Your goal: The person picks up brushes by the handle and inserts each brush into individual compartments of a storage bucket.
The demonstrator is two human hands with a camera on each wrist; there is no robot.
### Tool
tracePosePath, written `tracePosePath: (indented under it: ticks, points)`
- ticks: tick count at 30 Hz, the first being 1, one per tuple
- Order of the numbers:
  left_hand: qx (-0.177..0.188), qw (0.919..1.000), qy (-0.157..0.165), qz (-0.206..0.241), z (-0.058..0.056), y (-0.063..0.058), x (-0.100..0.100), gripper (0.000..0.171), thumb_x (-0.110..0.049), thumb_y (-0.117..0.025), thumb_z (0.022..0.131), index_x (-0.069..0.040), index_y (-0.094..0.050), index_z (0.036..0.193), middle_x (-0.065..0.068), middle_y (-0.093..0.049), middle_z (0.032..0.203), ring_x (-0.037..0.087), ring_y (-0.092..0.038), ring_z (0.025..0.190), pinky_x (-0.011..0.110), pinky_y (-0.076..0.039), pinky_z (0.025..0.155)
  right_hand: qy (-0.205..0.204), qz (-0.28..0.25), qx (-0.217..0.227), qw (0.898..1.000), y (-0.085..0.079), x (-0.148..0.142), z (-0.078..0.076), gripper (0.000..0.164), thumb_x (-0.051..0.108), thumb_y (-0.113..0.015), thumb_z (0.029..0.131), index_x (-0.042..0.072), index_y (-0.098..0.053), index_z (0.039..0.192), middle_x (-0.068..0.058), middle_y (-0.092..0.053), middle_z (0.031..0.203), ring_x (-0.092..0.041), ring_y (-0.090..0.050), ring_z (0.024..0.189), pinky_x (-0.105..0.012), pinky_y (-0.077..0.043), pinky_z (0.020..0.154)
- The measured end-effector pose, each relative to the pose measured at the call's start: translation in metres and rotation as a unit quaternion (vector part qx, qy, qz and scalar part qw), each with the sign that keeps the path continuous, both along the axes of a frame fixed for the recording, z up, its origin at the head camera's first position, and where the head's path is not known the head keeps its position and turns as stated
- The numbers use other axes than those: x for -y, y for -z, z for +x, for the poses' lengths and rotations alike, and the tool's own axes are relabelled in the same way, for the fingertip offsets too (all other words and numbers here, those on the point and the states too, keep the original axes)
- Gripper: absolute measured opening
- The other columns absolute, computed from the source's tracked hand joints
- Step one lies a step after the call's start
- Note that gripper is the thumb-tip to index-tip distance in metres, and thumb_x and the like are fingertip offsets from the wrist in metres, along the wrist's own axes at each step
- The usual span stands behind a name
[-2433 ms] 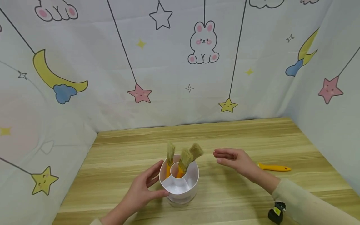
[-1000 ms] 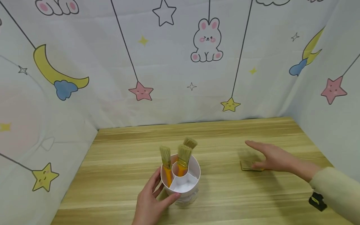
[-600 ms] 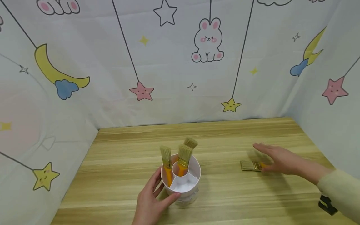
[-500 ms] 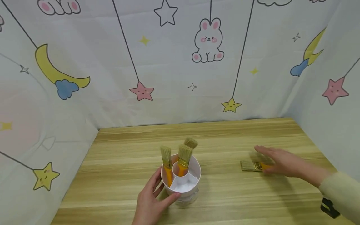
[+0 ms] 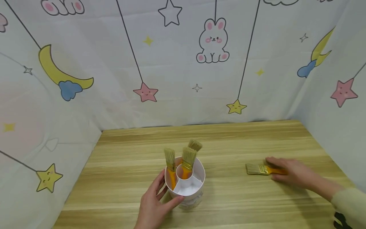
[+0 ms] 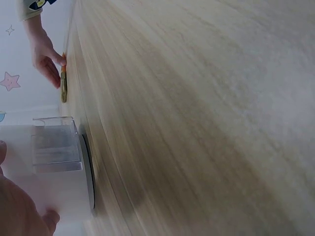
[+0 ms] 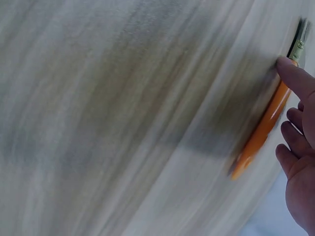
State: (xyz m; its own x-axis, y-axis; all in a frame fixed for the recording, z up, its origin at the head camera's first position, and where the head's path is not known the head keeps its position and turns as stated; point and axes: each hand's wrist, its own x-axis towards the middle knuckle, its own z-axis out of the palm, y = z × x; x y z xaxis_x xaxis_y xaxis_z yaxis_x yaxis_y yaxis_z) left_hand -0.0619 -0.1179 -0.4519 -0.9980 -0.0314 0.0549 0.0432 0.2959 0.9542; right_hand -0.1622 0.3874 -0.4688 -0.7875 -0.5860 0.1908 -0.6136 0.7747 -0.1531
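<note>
My left hand (image 5: pixel 153 203) grips a white divided brush holder (image 5: pixel 187 188), fingers curled on its left side and thumb near the front rim. Three paintbrushes stand in it, bristles up: one brush (image 5: pixel 170 159) in the left compartment, another brush (image 5: pixel 188 157) in the round middle cup, and a third brush (image 5: pixel 195 145) behind. At the right, a paintbrush (image 5: pixel 258 169) with an orange handle lies flat on the table. My right hand (image 5: pixel 294 171) is low over that handle, thumb and fingers on either side. In the right wrist view the thumb is at the handle (image 7: pixel 263 125) near the ferrule; the fingers look apart from it.
The wood-grain table (image 5: pixel 128 152) is bounded by a white printed curtain (image 5: pixel 171 63) at the back and both sides. A clear box-like part (image 6: pixel 56 147) juts from the holder's lower side in the left wrist view.
My right hand moved right from beside the holder, then lowered over the lying paintbrush's handle, uncovering its bristles and ferrule. My left hand turned the holder slightly early on, then kept still.
</note>
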Motion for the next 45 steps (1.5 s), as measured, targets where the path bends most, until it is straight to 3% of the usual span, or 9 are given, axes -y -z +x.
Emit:
tracePosePath:
  ticks: [6, 16, 28, 32, 35, 40, 45]
  points:
    - [-0.003, 1.0, 0.002, -0.001, 0.0, 0.0, 0.0, 0.099, -0.023, -0.099, 0.078, -0.003, -0.046, 0.159, 0.019, -0.049, 0.162, 0.041, -0.052, 0.145, 0.038, -0.058, 0.106, 0.016, -0.017, -0.012, 1.0, 0.007, -0.002, 0.003, 0.053, 0.024, -0.093, 0.083, 0.007, -0.076, 0.13, -0.012, -0.079, 0.119, -0.033, -0.077, 0.102, -0.049, -0.066, 0.083]
    - [0.009, 1.0, 0.002, -0.001, 0.0, -0.001, 0.0, 0.099, -0.025, -0.098, 0.079, -0.003, -0.046, 0.16, 0.019, -0.048, 0.163, 0.041, -0.051, 0.146, 0.037, -0.058, 0.106, -0.005, -0.018, -0.091, 0.996, 0.012, 0.004, 0.002, 0.042, 0.004, -0.093, 0.073, 0.01, -0.083, 0.114, -0.004, -0.082, 0.102, -0.021, -0.079, 0.086, -0.041, -0.067, 0.071]
    - [-0.001, 1.0, 0.004, 0.002, 0.0, 0.001, 0.0, 0.099, -0.025, -0.098, 0.079, -0.004, -0.046, 0.16, 0.018, -0.048, 0.163, 0.041, -0.051, 0.146, 0.037, -0.058, 0.106, -0.009, -0.023, -0.105, 0.994, 0.005, 0.021, -0.006, 0.032, 0.006, -0.093, 0.074, 0.011, -0.085, 0.104, -0.001, -0.082, 0.094, -0.019, -0.078, 0.082, -0.04, -0.067, 0.069]
    - [0.001, 1.0, 0.002, 0.003, 0.0, 0.001, 0.0, 0.099, -0.024, -0.099, 0.078, -0.004, -0.046, 0.16, 0.018, -0.048, 0.163, 0.041, -0.051, 0.146, 0.037, -0.058, 0.106, 0.01, -0.059, -0.065, 0.996, -0.006, 0.041, -0.003, 0.03, 0.009, -0.092, 0.079, 0.011, -0.085, 0.108, -0.001, -0.082, 0.097, -0.017, -0.079, 0.086, -0.039, -0.067, 0.07]
    - [0.004, 1.0, 0.001, 0.004, 0.0, 0.001, 0.0, 0.099, -0.024, -0.099, 0.078, -0.004, -0.046, 0.16, 0.018, -0.048, 0.163, 0.041, -0.051, 0.146, 0.037, -0.058, 0.106, 0.018, -0.098, 0.003, 0.995, -0.017, 0.059, 0.002, 0.027, 0.011, -0.088, 0.087, 0.011, -0.084, 0.114, -0.001, -0.083, 0.103, -0.014, -0.079, 0.091, -0.036, -0.068, 0.074]
    - [0.005, 1.0, -0.001, 0.004, 0.0, 0.001, 0.0, 0.099, -0.025, -0.099, 0.078, -0.005, -0.046, 0.16, 0.018, -0.048, 0.163, 0.04, -0.051, 0.146, 0.036, -0.058, 0.106, 0.031, -0.155, 0.117, 0.98, -0.036, 0.091, 0.01, 0.026, 0.018, -0.079, 0.099, 0.01, -0.081, 0.124, -0.003, -0.081, 0.113, -0.012, -0.078, 0.098, -0.03, -0.067, 0.079]
    - [0.004, 1.0, -0.002, 0.001, 0.0, 0.001, 0.0, 0.099, -0.026, -0.099, 0.078, -0.005, -0.046, 0.16, 0.018, -0.048, 0.163, 0.04, -0.051, 0.146, 0.036, -0.058, 0.106, 0.017, -0.206, 0.168, 0.964, -0.05, 0.119, 0.018, 0.029, 0.023, -0.076, 0.101, 0.009, -0.08, 0.126, -0.004, -0.081, 0.115, -0.009, -0.077, 0.098, -0.024, -0.066, 0.079]
